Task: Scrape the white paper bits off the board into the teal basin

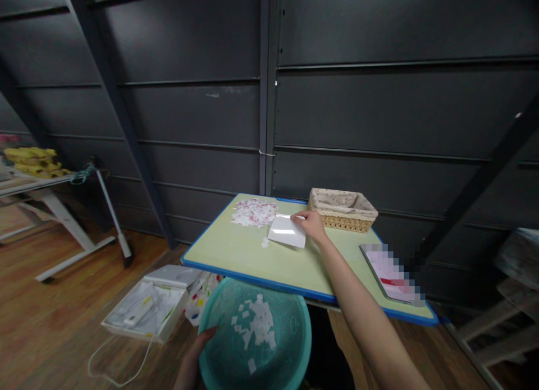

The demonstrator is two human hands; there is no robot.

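Note:
My right hand [310,224] pinches the upper right corner of a glossy white sheet [287,233], which bends slightly above the table. Left of the sheet lies a heap of small white and pink paper pieces [253,212], with a few loose bits near the sheet's lower left edge. Below the table's front edge, my left hand [201,345] grips the left rim of a teal plastic mesh basket [295,351]. Small white paper pieces [260,322] lie scattered inside it. The fingers under the rim are partly hidden.
The pale yellow table [236,255] has a blue edge. A lined wicker basket [345,221] stands at its back right, and a tablet-like device [389,275] lies at the right. On the floor at left is an open white box [168,317] with a cord. Dark wall panels rise behind.

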